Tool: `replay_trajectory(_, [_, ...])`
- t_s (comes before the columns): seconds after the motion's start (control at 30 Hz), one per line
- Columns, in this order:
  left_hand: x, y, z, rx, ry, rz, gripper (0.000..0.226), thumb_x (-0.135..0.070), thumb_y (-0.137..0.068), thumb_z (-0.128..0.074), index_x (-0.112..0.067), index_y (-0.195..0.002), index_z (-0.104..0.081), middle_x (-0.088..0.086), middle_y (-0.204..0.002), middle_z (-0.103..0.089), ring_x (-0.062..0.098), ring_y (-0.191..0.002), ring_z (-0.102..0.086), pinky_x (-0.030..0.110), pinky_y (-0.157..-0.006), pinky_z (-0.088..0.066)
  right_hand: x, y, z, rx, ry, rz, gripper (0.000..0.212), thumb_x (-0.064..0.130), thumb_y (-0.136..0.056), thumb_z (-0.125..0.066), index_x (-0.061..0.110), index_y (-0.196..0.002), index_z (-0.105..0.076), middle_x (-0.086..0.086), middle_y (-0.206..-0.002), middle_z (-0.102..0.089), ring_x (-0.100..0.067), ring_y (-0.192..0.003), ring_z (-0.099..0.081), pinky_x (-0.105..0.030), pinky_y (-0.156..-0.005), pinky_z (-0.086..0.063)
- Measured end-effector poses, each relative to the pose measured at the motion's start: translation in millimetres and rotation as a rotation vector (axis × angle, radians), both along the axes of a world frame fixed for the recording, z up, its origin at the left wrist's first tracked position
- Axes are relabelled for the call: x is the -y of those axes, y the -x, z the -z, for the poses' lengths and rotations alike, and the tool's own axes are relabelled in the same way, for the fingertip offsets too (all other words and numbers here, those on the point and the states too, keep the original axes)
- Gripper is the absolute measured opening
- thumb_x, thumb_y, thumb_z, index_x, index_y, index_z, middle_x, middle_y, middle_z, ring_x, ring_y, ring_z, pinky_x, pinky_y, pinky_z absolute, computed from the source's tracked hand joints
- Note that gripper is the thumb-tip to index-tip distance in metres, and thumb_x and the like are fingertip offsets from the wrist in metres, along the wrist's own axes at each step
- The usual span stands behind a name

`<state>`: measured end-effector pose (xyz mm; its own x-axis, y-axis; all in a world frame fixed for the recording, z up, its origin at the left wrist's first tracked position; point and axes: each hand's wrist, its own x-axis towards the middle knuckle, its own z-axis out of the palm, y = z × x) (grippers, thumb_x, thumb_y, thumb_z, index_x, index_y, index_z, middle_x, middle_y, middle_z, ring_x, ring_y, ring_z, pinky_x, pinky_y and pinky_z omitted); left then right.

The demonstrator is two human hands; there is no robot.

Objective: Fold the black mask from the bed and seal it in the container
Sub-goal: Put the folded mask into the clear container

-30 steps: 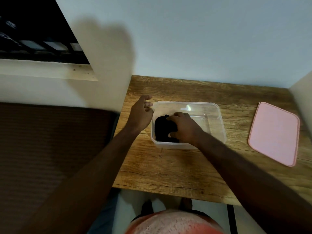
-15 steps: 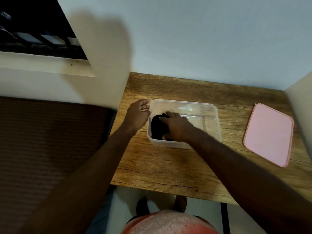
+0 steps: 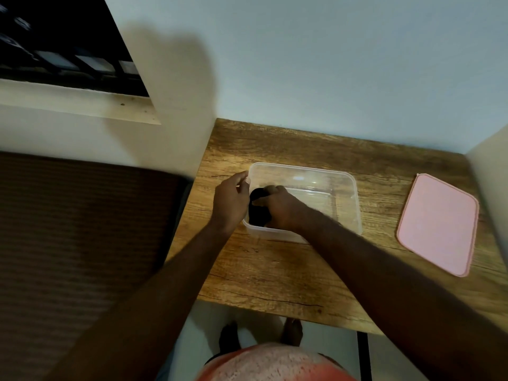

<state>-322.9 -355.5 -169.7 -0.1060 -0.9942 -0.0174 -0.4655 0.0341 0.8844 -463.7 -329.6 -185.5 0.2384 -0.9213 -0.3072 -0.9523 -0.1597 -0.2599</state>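
Note:
A clear plastic container [image 3: 341,188] sits on the wooden table [image 3: 275,270]. The folded black mask [image 3: 257,211] lies in its left end. My right hand [image 3: 283,209] is inside the container, pressing down on the mask with curled fingers. My left hand [image 3: 231,200] rests against the container's left wall, its fingers at the rim. The pink lid [image 3: 437,222] lies flat on the table to the right, apart from the container.
A brown bed [image 3: 77,243] lies left of the table. A wall runs behind the table and another at its right edge. A dark window [image 3: 55,50] with a pale sill is at the upper left. My feet show on the floor below the table's front edge.
My left hand has closed in against the container's left wall. My right hand stays on the mask, fingers more curled. The view has shifted slightly.

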Motion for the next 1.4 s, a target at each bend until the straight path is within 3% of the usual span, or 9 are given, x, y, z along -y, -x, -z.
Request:
replay_trajectory(0.17, [-7.7,2.8,4.9,-0.026,0.059,-0.009,0.034,-0.019,-0.100,-0.045,-0.008,-0.128,-0.060,0.006,-0.123,-0.066,0.014,-0.111,-0.060,0.026,-0.094,-0.048,1.3,1.6,8.1,-0.012,0.008,0.006,0.061,0.044,-0.081,-0.073,0.030,-0.137,-0.055,-0.012,-0.140,-0.047,-0.034,-0.127,-0.041,-0.045,-0.106,-0.041])
replay_trajectory(0.37, [-8.9,5.0,5.8,-0.039,0.077,-0.042,0.032,-0.020,-0.100,-0.044,-0.009,-0.125,-0.062,0.005,-0.118,-0.068,0.015,-0.106,-0.062,0.033,-0.092,-0.052,-0.1,-0.5,3.9,-0.023,0.001,0.027,0.061,0.046,-0.082,-0.071,0.029,-0.137,-0.053,-0.011,-0.139,-0.046,-0.034,-0.125,-0.041,-0.047,-0.100,-0.044])
replay_trajectory(0.47, [-7.6,4.2,3.9,-0.030,0.076,-0.047,0.031,-0.018,-0.098,-0.047,-0.010,-0.124,-0.063,0.005,-0.117,-0.068,0.015,-0.105,-0.062,0.031,-0.090,-0.052,-2.8,2.2,-5.7,0.004,-0.020,0.025,0.061,0.044,-0.082,-0.071,0.027,-0.137,-0.054,-0.012,-0.137,-0.049,-0.034,-0.125,-0.043,-0.045,-0.102,-0.042])
replay_trajectory(0.6, [-2.5,-5.6,-2.9,0.012,0.159,-0.071,0.027,-0.020,-0.098,-0.049,-0.007,-0.116,-0.065,0.007,-0.108,-0.069,0.012,-0.094,-0.059,0.016,-0.075,-0.038,-15.3,11.2,-36.0,0.178,0.028,0.099,0.053,0.026,-0.078,-0.079,0.013,-0.126,-0.064,-0.013,-0.126,-0.059,-0.028,-0.117,-0.053,-0.037,-0.099,-0.044])
replay_trajectory(0.73, [0.7,-12.4,-16.2,-0.028,0.329,-0.128,0.022,-0.023,-0.096,-0.052,-0.007,-0.098,-0.068,0.004,-0.092,-0.068,0.012,-0.084,-0.059,0.024,-0.072,-0.044,-49.9,26.0,-58.2,0.392,0.287,0.362,0.023,0.018,-0.088,-0.071,0.012,-0.110,-0.073,-0.004,-0.109,-0.072,-0.016,-0.103,-0.063,-0.032,-0.094,-0.047])
replay_trajectory(0.9, [-26.3,15.8,-44.4,-0.019,0.590,0.119,0.012,-0.015,-0.092,-0.058,-0.007,-0.088,-0.066,0.002,-0.083,-0.064,0.013,-0.079,-0.057,0.023,-0.070,-0.042,-93.4,36.5,-68.0,0.496,0.509,0.602,0.012,0.021,-0.091,-0.067,0.014,-0.098,-0.075,0.006,-0.095,-0.075,-0.002,-0.086,-0.064,-0.009,-0.076,-0.043])
replay_trajectory(1.07, [-70.3,59.2,-51.7,-0.099,0.664,0.417,0.011,-0.010,-0.088,-0.060,-0.007,-0.094,-0.068,0.004,-0.088,-0.068,0.015,-0.084,-0.061,0.021,-0.076,-0.045,-135.2,40.7,-76.3,0.464,0.666,0.699,0.021,0.030,-0.093,-0.063,0.014,-0.087,-0.074,0.006,-0.079,-0.073,-0.004,-0.073,-0.065,-0.026,-0.068,-0.051])
replay_trajectory(1.17, [-93.8,79.5,-48.6,-0.136,0.687,0.540,0.012,-0.008,-0.086,-0.061,-0.005,-0.094,-0.068,0.005,-0.087,-0.068,0.015,-0.083,-0.060,0.019,-0.076,-0.042,-162.7,47.1,-78.1,0.400,0.705,0.776,0.024,0.031,-0.093,-0.061,0.013,-0.081,-0.072,0.005,-0.073,-0.071,-0.007,-0.067,-0.064,-0.028,-0.062,-0.049])
replay_trajectory(1.4, [-146.7,130.4,-38.3,-0.218,0.667,0.814,0.018,-0.006,-0.088,-0.061,-0.003,-0.105,-0.068,0.010,-0.098,-0.070,0.018,-0.092,-0.063,0.025,-0.080,-0.051,-236.9,96.2,-49.9,0.217,0.606,1.010,0.014,0.023,-0.089,-0.066,0.011,-0.094,-0.071,-0.002,-0.088,-0.073,-0.015,-0.079,-0.066,-0.032,-0.071,-0.053])
